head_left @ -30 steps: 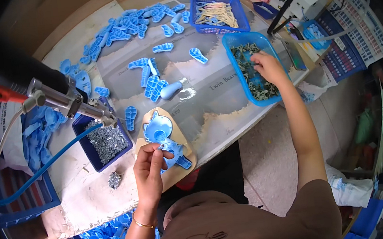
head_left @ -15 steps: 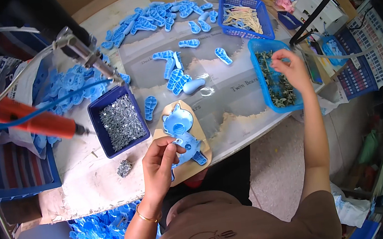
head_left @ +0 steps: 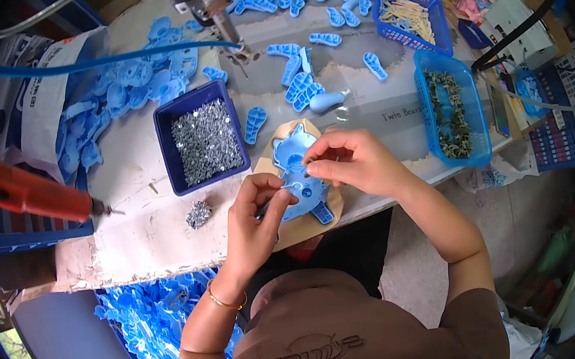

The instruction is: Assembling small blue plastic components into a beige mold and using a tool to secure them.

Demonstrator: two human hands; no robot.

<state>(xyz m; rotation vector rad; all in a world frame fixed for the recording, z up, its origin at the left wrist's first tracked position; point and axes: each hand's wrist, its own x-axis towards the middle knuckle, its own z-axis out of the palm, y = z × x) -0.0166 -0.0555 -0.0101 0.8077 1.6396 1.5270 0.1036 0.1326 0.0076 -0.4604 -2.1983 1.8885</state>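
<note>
Head view: one hollow light-blue plastic animal-shaped shell, lying on one tan flat board near the close edge of the pale counter. Eared end points away from the person; long axis runs roughly front to back.

Two hands, both over the shell. Left hand – fingers narrow, thumb and index close together at the shell's left side; cannot tell whether anything sits between them. Right hand – fingers narrow, pinching one small dark piece above the shell's upper right.

Counts around: one dark-blue rectangular plastic bin of small silver metal pieces, too many to count; one silver clump beside it; one translucent light-blue plastic tray of dark greenish pieces; one blue perforated plastic basket with cream sticks. One ribbed blue plastic part stands apart, between bin and board.

Room to move: printed grey surface between right hand and tray; worn pale strip left of the clump, along the near edge.
</note>
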